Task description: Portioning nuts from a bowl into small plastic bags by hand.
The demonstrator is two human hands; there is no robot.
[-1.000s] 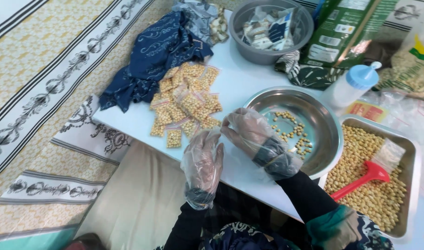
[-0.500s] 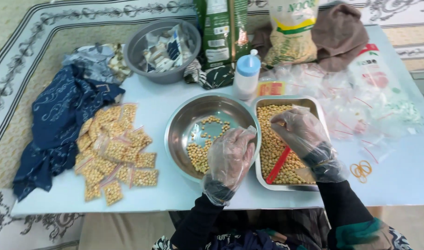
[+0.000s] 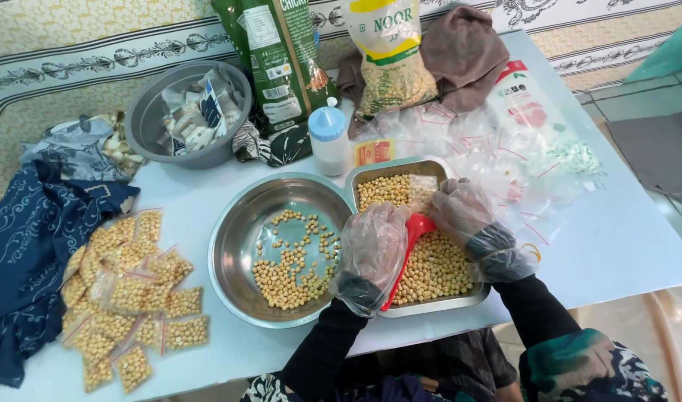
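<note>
Both my hands wear clear plastic gloves. My left hand (image 3: pixel 372 253) hovers with loose fingers over the seam between a round steel bowl (image 3: pixel 233 249), which holds a thin layer of chickpeas, and a rectangular steel tray (image 3: pixel 438 304) full of chickpeas. A red scoop (image 3: pixel 402 268) lies in the tray, its handle running beside my left hand. My right hand (image 3: pixel 467 219) is down on the chickpeas with bent fingers against the scoop's head; whether it grips anything is unclear. A small clear bag (image 3: pixel 423 190) lies on the chickpeas just beyond it.
Several small filled bags (image 3: pixel 132 294) lie at the left beside a blue patterned cloth (image 3: pixel 28 253). Behind are a grey bowl of packets (image 3: pixel 143 123), a white bottle with a blue cap (image 3: pixel 330 141), two large chickpea sacks (image 3: pixel 274 67) (image 3: pixel 389 56), a brown cloth (image 3: pixel 464 52) and empty clear bags (image 3: pixel 519 149).
The view has swung right, from the filled bags to the bowl and tray. My right hand has come down onto the tray by the scoop, and my left hand has moved closer to the scoop.
</note>
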